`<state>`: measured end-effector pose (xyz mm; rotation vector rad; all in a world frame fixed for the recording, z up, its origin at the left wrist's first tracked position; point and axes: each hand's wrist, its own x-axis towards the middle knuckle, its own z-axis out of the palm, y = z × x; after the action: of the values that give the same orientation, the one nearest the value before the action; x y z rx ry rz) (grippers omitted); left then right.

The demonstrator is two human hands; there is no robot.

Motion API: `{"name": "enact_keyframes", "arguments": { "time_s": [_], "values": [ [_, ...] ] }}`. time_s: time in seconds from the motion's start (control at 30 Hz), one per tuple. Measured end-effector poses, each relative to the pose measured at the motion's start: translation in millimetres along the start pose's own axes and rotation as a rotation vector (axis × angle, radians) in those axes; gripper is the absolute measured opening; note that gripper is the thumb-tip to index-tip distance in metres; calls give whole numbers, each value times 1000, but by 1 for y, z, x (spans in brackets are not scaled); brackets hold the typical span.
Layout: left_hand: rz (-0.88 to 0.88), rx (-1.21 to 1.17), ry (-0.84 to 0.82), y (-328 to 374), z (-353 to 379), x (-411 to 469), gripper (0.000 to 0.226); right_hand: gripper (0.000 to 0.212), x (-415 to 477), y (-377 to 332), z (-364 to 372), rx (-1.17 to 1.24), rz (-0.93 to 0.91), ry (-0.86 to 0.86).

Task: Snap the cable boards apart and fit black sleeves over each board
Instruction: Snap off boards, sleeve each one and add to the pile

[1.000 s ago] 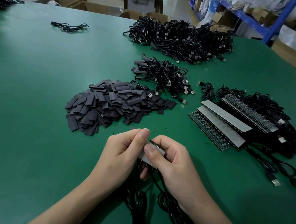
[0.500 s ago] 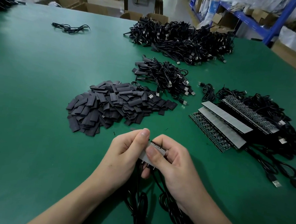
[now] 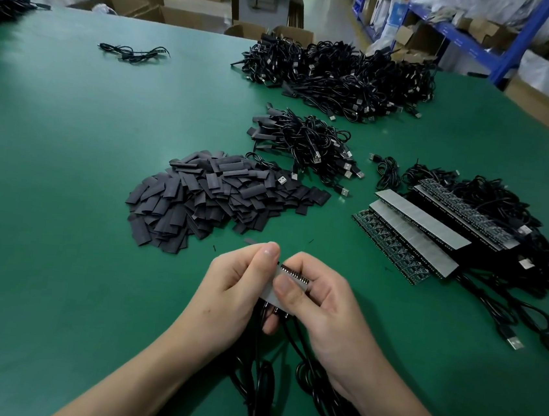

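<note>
Black sleeves [image 3: 220, 198] heaped beyond the held board strip [image 3: 294, 276]; cable piles [image 3: 307, 143] behind.

1 view: head cam, wide-angle, pitched forward and down over the green table [image 3: 62, 219]. Close at bottom centre: left hand [image 3: 234, 285], right hand [image 3: 326, 311]. Far edge and blue shelving [image 3: 506, 52] up top.

Both hands, left [image 3: 236, 283] and right [image 3: 320, 309], pinching a small board strip [image 3: 293, 277] above green table [image 3: 62, 219], near sleeve pile [image 3: 213, 198].
</note>
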<state>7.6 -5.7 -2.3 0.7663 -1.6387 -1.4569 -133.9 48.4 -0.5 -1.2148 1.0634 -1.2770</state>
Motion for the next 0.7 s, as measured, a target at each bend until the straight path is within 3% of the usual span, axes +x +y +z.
{"name": "enact_keyframes", "arguments": {
  "time_s": [0.33, 0.43, 0.6, 0.7],
  "values": [
    [-45, -93, 50, -3, 0, 4, 65, 21, 1, -10, 2, -40, 3, 19],
    [15, -5, 144, -1, 0, 5, 55, 26, 2, -10, -13, -269, 20, 128],
    [122, 201, 205, -1, -4, 4, 55, 32, 2, -5, -26, -937, -65, 308],
    [128, 227, 219, -2, -4, 4, 56, 23, 3, -10, -22, -1025, -175, 335]
  ]
}}
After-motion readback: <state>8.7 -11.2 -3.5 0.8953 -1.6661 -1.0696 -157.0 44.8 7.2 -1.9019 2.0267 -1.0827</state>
